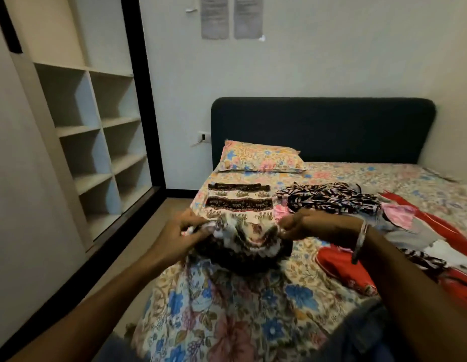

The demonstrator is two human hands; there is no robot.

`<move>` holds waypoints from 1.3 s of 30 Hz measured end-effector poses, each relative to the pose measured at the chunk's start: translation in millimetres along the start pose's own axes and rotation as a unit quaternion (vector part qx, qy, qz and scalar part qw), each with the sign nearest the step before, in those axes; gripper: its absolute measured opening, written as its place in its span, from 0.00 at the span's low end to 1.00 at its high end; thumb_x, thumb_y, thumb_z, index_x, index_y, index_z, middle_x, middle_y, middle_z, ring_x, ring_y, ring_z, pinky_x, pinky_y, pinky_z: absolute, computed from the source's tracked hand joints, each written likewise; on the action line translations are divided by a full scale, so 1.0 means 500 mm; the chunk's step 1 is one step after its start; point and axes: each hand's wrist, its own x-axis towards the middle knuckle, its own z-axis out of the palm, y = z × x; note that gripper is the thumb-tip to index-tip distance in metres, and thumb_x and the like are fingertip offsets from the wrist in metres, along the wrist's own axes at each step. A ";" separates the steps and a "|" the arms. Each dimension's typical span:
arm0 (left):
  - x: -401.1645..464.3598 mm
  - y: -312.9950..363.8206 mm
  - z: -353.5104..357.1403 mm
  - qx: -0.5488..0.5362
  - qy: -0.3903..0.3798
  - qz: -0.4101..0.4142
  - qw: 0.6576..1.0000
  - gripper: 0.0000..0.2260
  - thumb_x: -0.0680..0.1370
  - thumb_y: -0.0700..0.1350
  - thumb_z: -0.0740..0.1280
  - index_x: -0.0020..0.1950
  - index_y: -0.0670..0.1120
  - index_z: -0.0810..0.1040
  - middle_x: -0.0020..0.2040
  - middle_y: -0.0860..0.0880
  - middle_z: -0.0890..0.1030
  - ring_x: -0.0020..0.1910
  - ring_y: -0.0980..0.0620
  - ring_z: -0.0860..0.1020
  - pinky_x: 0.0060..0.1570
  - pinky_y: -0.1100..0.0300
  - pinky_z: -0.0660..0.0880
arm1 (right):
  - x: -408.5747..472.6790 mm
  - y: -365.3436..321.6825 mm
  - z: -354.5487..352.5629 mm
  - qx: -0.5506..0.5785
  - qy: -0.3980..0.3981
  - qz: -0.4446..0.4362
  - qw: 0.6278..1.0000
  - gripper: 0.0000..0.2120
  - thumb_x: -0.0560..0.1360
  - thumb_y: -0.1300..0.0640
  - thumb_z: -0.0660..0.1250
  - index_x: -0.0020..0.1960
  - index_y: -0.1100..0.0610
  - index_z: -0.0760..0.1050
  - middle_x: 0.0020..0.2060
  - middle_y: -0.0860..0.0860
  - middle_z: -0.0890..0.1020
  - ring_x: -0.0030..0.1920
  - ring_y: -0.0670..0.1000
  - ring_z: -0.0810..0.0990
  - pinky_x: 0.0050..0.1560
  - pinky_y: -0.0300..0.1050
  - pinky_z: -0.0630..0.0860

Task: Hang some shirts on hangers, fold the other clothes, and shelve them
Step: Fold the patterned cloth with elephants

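**Two hands on one patterned garment at the bed edge**

Both hands work the same piece. We see the left hand (186,229) with fingers curled, pinching the left edge of the cream-and-dark-brown banded print garment (240,205). The right hand (304,226) has fingers curled round the garment's right edge; a metal bangle (360,241) sits on that wrist. Between the hands the cloth sags and bunches; the near part is blurred, so we cannot tell its fold lines. The far part lies flat on the floral-print bedsheet (227,309), near the bed's left side.

Just right of it lies a crumpled black-and-white patterned cloth (329,198), touching a pink fabric piece (282,211). Further right, a heap: grey cloth (407,232), red garment (344,270), more pink (400,215), overlapping each other.

A floral pillow (261,158) rests against the dark blue padded headboard (323,129). At left stands an open white wardrobe with cubby shelves (96,142), well apart from the clothes.
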 end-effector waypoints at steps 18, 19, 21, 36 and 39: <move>-0.066 -0.025 0.047 -0.234 -0.188 -0.200 0.933 0.23 0.80 0.59 0.68 0.66 0.43 0.78 0.62 0.47 0.83 0.59 0.47 0.83 0.58 0.48 0.80 | 0.086 0.079 0.036 0.187 -0.226 0.081 0.952 0.10 0.80 0.65 0.63 0.51 0.55 0.83 0.41 0.51 0.85 0.40 0.49 0.82 0.47 0.47 0.78; -0.059 -0.052 0.066 -0.253 -0.125 -0.226 0.932 0.28 0.76 0.62 0.71 0.68 0.45 0.77 0.64 0.50 0.82 0.60 0.50 0.83 0.59 0.53 0.79 | 0.106 0.094 0.034 0.225 -0.160 0.104 0.955 0.09 0.80 0.66 0.64 0.53 0.57 0.81 0.42 0.52 0.85 0.40 0.52 0.82 0.45 0.48 0.78; -0.031 -0.112 0.108 -0.247 -0.017 -0.265 0.932 0.32 0.73 0.65 0.73 0.70 0.48 0.75 0.67 0.54 0.79 0.62 0.53 0.81 0.64 0.55 0.76 | 0.168 0.139 0.023 0.230 -0.072 0.132 0.962 0.08 0.79 0.65 0.66 0.56 0.57 0.81 0.41 0.52 0.83 0.40 0.54 0.77 0.43 0.49 0.75; 0.582 -0.489 0.216 0.039 0.054 -0.239 0.969 0.15 0.79 0.56 0.70 0.56 0.45 0.84 0.49 0.47 0.83 0.47 0.48 0.81 0.50 0.55 0.77 | 0.733 0.287 -0.138 0.137 0.288 0.111 0.941 0.12 0.83 0.58 0.63 0.51 0.65 0.81 0.45 0.59 0.82 0.46 0.56 0.81 0.48 0.47 0.78; 0.681 -0.539 0.233 0.033 0.057 -0.262 0.963 0.18 0.79 0.54 0.71 0.61 0.43 0.81 0.56 0.45 0.82 0.49 0.48 0.78 0.50 0.56 0.75 | 0.845 0.308 -0.168 0.127 0.361 0.103 0.918 0.10 0.82 0.58 0.64 0.53 0.62 0.82 0.44 0.56 0.83 0.45 0.53 0.80 0.48 0.43 0.75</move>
